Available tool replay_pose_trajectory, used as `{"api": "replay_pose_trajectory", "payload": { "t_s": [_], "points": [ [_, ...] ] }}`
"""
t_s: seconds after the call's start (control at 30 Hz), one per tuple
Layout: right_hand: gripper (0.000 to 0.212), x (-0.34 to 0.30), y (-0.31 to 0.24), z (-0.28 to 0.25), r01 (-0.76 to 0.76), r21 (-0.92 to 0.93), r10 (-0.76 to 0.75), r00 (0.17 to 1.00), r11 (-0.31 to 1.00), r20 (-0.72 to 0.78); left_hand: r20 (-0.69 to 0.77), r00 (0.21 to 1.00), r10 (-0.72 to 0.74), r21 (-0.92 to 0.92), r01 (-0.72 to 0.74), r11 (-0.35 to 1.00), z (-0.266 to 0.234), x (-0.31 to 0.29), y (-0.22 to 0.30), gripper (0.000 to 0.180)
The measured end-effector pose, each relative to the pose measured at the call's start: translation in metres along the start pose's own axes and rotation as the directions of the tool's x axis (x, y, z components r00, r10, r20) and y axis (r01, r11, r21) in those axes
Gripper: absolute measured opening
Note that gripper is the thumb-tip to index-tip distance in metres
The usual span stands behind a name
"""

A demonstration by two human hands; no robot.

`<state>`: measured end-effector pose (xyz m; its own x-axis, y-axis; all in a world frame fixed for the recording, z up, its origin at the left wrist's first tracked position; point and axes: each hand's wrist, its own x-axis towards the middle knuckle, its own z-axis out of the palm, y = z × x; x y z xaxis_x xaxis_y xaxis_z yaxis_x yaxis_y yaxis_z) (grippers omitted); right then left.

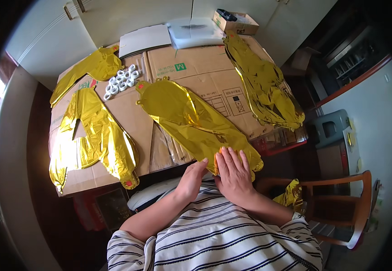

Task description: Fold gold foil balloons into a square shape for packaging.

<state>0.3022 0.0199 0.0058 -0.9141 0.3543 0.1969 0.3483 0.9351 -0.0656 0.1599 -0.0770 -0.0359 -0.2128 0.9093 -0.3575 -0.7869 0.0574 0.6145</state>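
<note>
A flat gold foil balloon (178, 110) lies slantwise on the cardboard, its near end reaching toward my body. My right hand (235, 174) rests palm down on that near end, fingers stretched out side by side. A bit of something orange (216, 163) peeks out at the fingers' left edge; what it is I cannot make out. My left hand (192, 181) is at the balloon's lower left edge with its thumb pointing up; the other fingers are mostly hidden. To the left lies a second gold foil balloon (94, 124), bent and shiny, with a red spot at its near end.
Another gold balloon (85, 67) lies far left, and one more (266, 86) at right. White rings (121, 82) cluster on the cardboard sheet (160, 63). Behind are white sheets (145, 38), clear plastic (196, 34) and an open box (241, 25). A wooden chair (361, 203) holds gold foil (291, 194).
</note>
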Motion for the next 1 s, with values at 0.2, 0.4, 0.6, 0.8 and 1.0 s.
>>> {"api": "replay_pose_trajectory", "payload": {
  "t_s": [0.2, 0.4, 0.6, 0.8, 1.0],
  "points": [
    [0.057, -0.003, 0.011, 0.01, 0.02, -0.05, -0.026, 0.992, 0.999, -0.121, -0.135, 0.99, 0.033, 0.051, -0.027, 0.998, 0.004, 0.007, -0.017, 0.031],
    [0.063, 0.004, -0.001, -0.016, -0.089, -0.035, 0.083, 0.987, 0.995, -0.136, -0.183, 0.981, 0.058, 0.048, -0.05, 0.998, 0.019, 0.009, -0.014, 0.036],
    [0.052, 0.002, 0.007, -0.01, -0.184, -0.093, 0.166, 0.97, 0.978, -0.179, -0.137, 0.99, 0.045, 0.057, -0.038, 0.998, 0.033, 0.01, -0.011, 0.035],
    [0.039, 0.003, 0.023, -0.006, -0.168, -0.116, 0.127, 0.946, 0.979, -0.3, -0.023, 1.0, 0.006, 0.074, -0.004, 0.997, 0.021, 0.021, -0.022, 0.022],
    [0.034, 0.005, 0.035, -0.025, -0.104, -0.134, 0.062, 0.955, 0.986, -0.289, 0.319, 0.948, 0.003, -0.022, 0.004, 1.0, 0.007, 0.03, -0.025, 0.032]
  ]
}}
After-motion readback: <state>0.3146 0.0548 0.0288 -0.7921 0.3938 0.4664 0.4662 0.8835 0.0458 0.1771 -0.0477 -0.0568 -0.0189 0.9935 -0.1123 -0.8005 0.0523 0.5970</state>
